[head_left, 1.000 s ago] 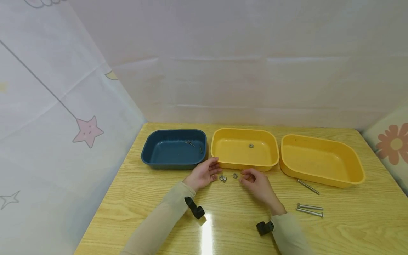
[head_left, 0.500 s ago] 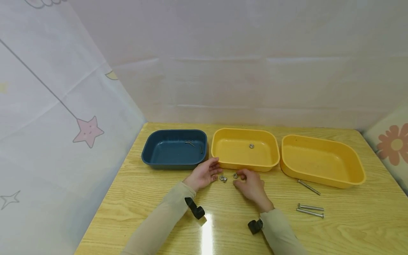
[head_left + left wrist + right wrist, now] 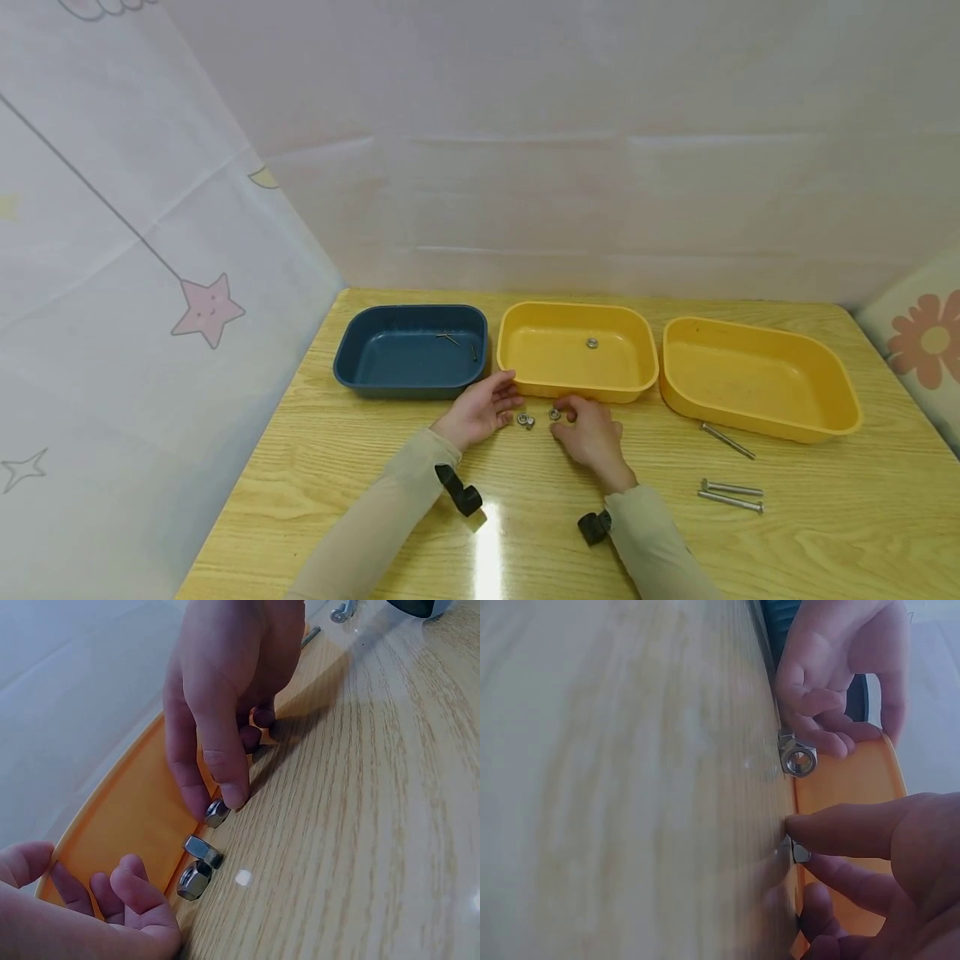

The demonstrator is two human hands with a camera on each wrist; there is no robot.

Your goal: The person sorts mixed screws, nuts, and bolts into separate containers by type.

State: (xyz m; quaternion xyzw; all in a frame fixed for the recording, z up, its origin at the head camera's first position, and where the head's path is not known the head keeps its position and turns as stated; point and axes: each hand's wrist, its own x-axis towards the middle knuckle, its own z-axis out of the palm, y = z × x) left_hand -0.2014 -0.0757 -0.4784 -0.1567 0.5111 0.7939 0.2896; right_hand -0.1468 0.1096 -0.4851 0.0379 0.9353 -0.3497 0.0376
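Note:
In the head view, my right hand [image 3: 592,433] pinches a hex nut [image 3: 555,413] between thumb and forefinger, while the nut sits on the table. Its other fingers are curled, as the left wrist view shows. My left hand [image 3: 480,410] holds the near left corner of the middle yellow bin [image 3: 577,392], one digit over the rim and others against the outer wall. Between the hands, two more nuts [image 3: 196,879] lie touching each other in front of the bin. Another nut [image 3: 592,343] lies inside it.
A blue bin [image 3: 408,390] with several thin screws stands left. Another yellow bin [image 3: 757,417] stands right. One long bolt [image 3: 727,440] lies in front of it, and two more bolts [image 3: 731,495] lie nearer on the wooden table [image 3: 840,533]. A cloth wall [image 3: 525,167] rises behind.
My right hand has moved left from beside the single nut and closed its thumb and forefinger on it. The left hand has stayed at the bin's corner.

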